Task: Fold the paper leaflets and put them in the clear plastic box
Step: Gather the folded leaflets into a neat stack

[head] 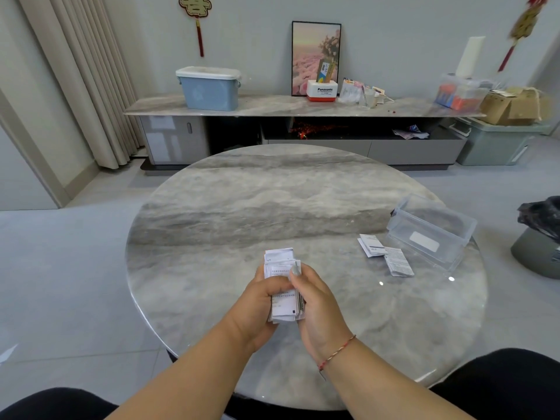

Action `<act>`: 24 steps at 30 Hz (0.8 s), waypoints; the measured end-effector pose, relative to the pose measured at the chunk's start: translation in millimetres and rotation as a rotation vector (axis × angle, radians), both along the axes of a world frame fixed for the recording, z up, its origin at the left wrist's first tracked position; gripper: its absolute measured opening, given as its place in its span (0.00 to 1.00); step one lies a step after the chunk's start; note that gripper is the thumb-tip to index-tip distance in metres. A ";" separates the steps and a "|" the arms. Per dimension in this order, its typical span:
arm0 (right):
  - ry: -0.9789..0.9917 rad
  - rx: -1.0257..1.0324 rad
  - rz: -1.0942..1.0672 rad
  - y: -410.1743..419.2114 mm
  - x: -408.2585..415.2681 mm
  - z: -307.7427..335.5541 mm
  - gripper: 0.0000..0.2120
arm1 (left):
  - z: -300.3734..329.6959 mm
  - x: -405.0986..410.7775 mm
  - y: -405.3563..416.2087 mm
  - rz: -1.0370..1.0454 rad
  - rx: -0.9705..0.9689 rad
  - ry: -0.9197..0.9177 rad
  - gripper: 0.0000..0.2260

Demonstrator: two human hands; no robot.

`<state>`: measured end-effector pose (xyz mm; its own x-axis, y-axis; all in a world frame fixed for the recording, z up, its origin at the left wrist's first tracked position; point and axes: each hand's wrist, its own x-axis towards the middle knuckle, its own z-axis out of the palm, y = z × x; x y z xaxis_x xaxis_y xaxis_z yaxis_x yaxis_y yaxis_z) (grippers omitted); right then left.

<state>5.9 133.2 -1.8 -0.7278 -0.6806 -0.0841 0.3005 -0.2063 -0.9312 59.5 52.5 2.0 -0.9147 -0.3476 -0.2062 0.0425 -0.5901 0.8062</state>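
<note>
A stack of folded white paper leaflets [283,304] is held above the near middle of the round marble table [242,201]. My left hand [257,304] grips the stack from the left and below. My right hand [315,301] closes on its right side, thumb pressed on the top sheet. Two more folded leaflets lie on the table to the right, one [372,244] partly over the other [399,262]. Just beyond them stands the clear plastic box [431,230], open and with nothing visible inside.
A black-bagged bin [539,237] stands on the floor right of the table. Behind the table runs a long low cabinet [272,106] with a blue lidded tub [209,87], a framed picture and assorted boxes. My dark-clothed knees show at the bottom corners.
</note>
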 end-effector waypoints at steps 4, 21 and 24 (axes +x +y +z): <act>0.146 0.067 -0.038 -1.7 2.4 -6.4 0.19 | -0.7 -2.1 1.6 0.015 0.065 0.004 0.14; 0.749 1.319 -0.438 37.3 -214.3 -33.7 0.22 | -13.8 -14.1 -0.3 0.108 0.430 -0.101 0.17; 0.644 1.418 -0.405 28.3 -227.3 -34.9 0.22 | -16.9 -16.2 -2.9 0.120 0.411 -0.127 0.17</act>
<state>-221.3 161.5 -36.7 -0.9936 -0.0879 -0.0715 -0.0549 0.9254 -0.3751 43.3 49.5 -14.9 -0.8314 -0.3148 -0.4579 0.0454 -0.8598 0.5086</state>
